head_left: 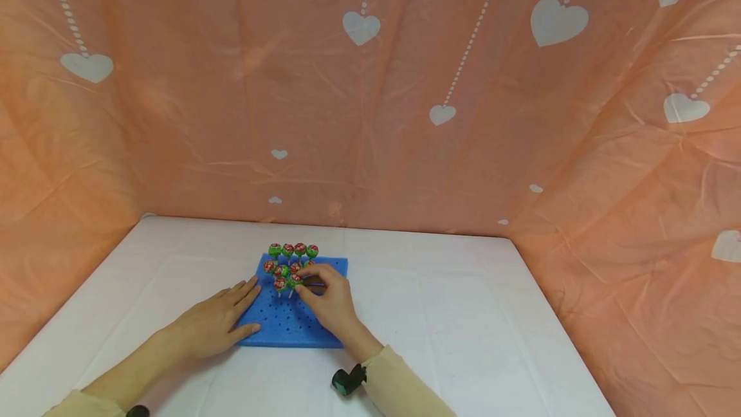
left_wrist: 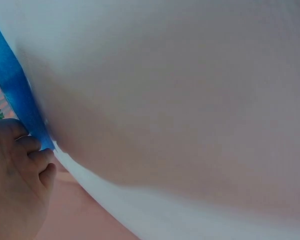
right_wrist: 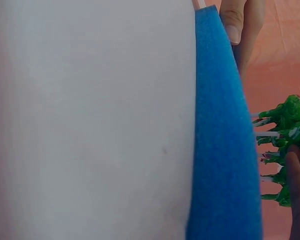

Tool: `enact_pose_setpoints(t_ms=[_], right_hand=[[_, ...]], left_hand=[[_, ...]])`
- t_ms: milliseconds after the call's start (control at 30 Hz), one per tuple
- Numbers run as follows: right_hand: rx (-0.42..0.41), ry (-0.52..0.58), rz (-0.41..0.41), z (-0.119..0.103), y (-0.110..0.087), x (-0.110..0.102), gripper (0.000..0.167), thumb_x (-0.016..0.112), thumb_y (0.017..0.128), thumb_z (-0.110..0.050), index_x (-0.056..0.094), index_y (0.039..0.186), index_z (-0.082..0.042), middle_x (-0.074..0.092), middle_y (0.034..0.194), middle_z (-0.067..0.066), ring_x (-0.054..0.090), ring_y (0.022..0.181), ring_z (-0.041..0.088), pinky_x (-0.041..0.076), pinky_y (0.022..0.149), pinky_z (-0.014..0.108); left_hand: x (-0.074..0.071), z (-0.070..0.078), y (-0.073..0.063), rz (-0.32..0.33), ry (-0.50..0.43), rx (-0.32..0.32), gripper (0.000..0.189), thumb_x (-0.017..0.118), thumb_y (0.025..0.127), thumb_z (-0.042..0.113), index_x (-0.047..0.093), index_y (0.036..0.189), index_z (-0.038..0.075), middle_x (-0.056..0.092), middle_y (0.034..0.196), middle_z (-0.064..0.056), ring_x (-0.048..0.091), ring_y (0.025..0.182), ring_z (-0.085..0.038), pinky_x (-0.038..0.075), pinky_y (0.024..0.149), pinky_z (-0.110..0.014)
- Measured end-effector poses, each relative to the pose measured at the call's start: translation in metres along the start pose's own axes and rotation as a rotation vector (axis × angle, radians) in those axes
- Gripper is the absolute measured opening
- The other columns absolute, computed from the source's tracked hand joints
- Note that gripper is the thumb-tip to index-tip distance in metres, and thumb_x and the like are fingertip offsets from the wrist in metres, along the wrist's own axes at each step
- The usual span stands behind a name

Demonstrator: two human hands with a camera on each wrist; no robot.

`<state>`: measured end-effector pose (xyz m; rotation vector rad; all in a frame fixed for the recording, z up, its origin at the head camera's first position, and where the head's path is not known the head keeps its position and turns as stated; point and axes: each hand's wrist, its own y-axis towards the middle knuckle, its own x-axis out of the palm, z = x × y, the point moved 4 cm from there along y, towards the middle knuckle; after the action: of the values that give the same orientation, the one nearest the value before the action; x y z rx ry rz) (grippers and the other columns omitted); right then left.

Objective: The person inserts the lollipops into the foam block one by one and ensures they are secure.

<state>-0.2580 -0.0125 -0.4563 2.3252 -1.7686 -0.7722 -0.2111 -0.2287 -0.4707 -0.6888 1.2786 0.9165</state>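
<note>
A blue foam board (head_left: pixel 278 333) dotted with small holes lies on the table. Several lollipops (head_left: pixel 287 250) in green and red wrappers stand upright by their sticks toward its far side, in rows. At the front of the group my right hand (head_left: pixel 336 304) pinches a lollipop (head_left: pixel 295 280) by its wrapped head, thumb and index finger on it. My left hand (head_left: pixel 208 324) rests along the board's left edge with fingers extended. In the left wrist view, the fingers (left_wrist: pixel 27 145) touch the blue edge. The right wrist view shows lollipop sticks (right_wrist: pixel 267 133) rising from the foam.
A white cover (head_left: pixel 451 327) spreads over the table around the board. Orange sheeting (head_left: pixel 399 166) with white hearts hangs behind and at both sides. Below the right sleeve (head_left: pixel 399 385), a dark wrist-worn device (head_left: pixel 347 381) shows.
</note>
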Motion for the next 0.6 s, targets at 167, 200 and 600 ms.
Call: enact_pose_setpoints(t_ms=[167,200,600], right_hand=[[-0.02,-0.006,-0.01,0.0123,0.0026,0.0017,0.024,0.076,0.094,-0.003,0.073,0.117,-0.007,0.07,0.117,0.01,0.072,0.104,0.019,0.06,0.088,0.022],[-0.026,-0.007,-0.012,0.013,0.0029,0.0017,0.024,0.076,0.094,-0.004,0.074,0.117,-0.008,0.07,0.117,0.009,0.072,0.104,0.018,0.06,0.088,0.022],[-0.006,-0.024,-0.057,0.0123,0.0034,0.0006,0.02,0.076,0.095,-0.006,0.075,0.115,-0.008,0.07,0.113,0.006,0.071,0.103,0.011,0.059,0.086,0.019]], left_hand=[[-0.0002,-0.0002,-0.0001,-0.001,-0.002,0.0,0.078,0.055,0.104,0.053,0.048,0.149,-0.01,0.037,0.16,-0.032,0.042,0.143,-0.052,0.039,0.115,-0.063],[-0.0003,-0.0002,0.0,0.001,0.0,0.001,0.078,0.055,0.104,0.053,0.048,0.149,-0.011,0.037,0.16,-0.032,0.042,0.143,-0.052,0.039,0.115,-0.063],[-0.0004,0.0005,0.0006,0.009,0.008,0.003,0.077,0.056,0.105,0.051,0.048,0.149,-0.011,0.037,0.159,-0.032,0.042,0.143,-0.052,0.039,0.115,-0.062]])
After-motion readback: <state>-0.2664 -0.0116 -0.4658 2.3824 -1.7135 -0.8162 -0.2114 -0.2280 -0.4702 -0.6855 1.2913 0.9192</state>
